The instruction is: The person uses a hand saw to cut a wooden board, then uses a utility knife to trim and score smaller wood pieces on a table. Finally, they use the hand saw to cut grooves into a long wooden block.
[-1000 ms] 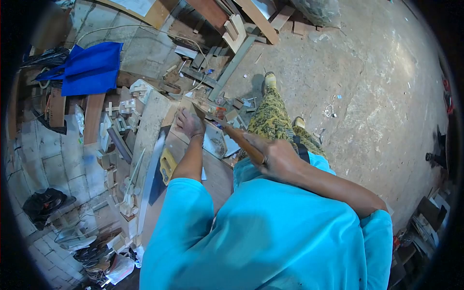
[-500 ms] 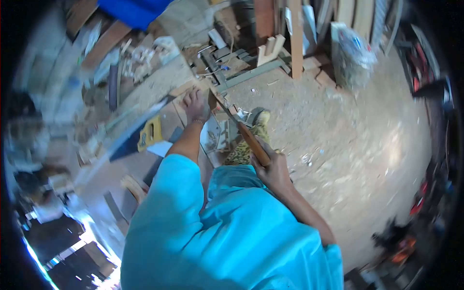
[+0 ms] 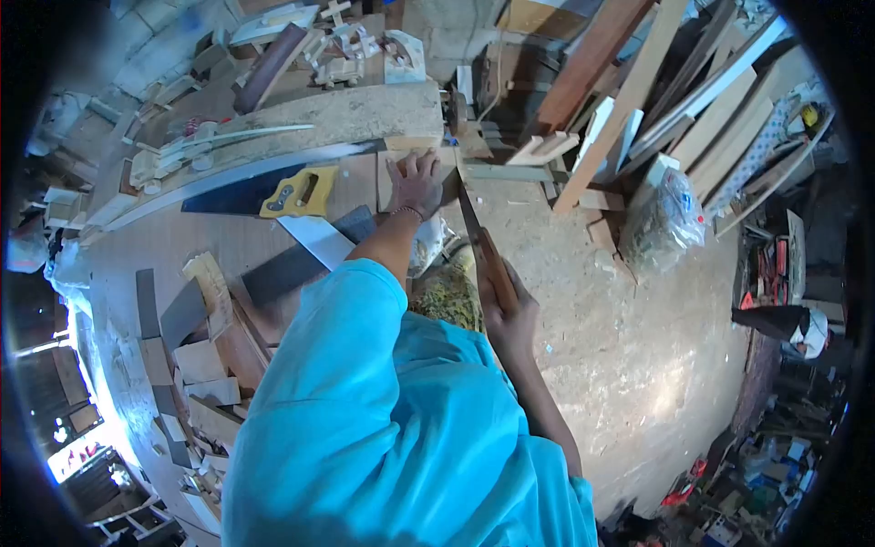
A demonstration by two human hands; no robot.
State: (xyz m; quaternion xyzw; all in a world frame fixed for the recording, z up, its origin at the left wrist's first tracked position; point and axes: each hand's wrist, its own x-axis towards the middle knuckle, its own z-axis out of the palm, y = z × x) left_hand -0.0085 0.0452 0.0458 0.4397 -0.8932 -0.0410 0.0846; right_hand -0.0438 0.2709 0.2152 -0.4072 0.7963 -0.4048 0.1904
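Note:
My left hand (image 3: pixel 416 189) lies with fingers spread on a small light wooden board (image 3: pixel 387 173) near the bench's edge. My right hand (image 3: pixel 510 310) is wrapped around the wooden handle (image 3: pixel 495 269) of a long tool. Its narrow dark blade (image 3: pixel 469 210) points away from me, the far end right beside the board's right side, close to my left hand. On the bench to the left of my left hand rests a handsaw (image 3: pixel 296 191) with a yellow handle and dark blade. A pale strip (image 3: pixel 316 241) and a dark flat piece (image 3: pixel 283 269) lie below it.
A thick, dusty beam (image 3: pixel 365 114) runs along the back of the bench. Wood offcuts (image 3: pixel 205 365) are piled at lower left. Planks (image 3: pixel 592 73) lean at the back right near a clear plastic bag (image 3: pixel 670 219). My boot (image 3: pixel 463 258) stands on the concrete floor (image 3: pixel 629 346).
The view has turned, so the bench and leaning planks appear shifted and tilted. My left hand remains spread on the board, and my right hand keeps hold of the wooden-handled tool.

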